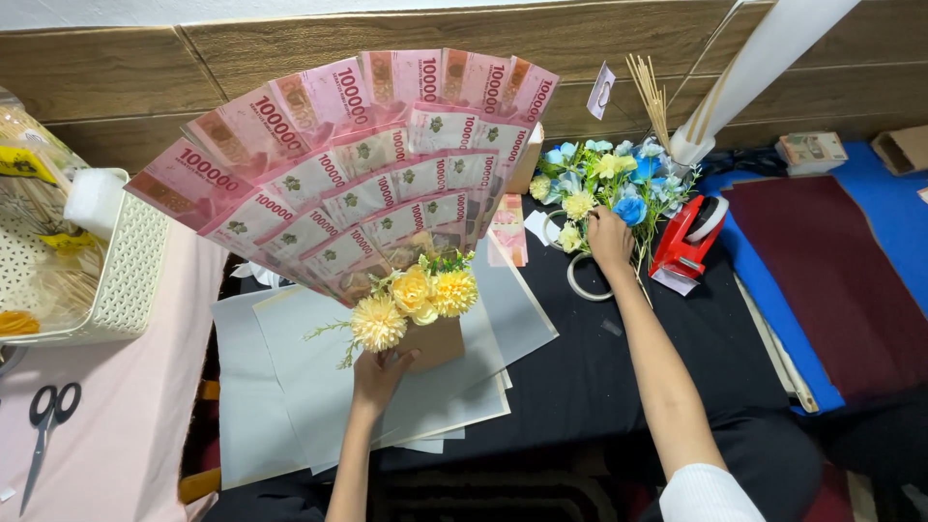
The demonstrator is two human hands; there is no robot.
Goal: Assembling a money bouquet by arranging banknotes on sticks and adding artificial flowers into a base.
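Over grey paper sheets (290, 387), left hand (379, 372) grips banknote fan bouquet (358, 174) (yellow flowers at base); right hand (609, 240) closed among blue-yellow flowers (609, 179).

The right hand's (609, 242) fingertips are buried among blue and yellow flowers (604, 184) — its grip unreadable; the white basket (126, 280) and scissors (46, 425) run off the left edge.
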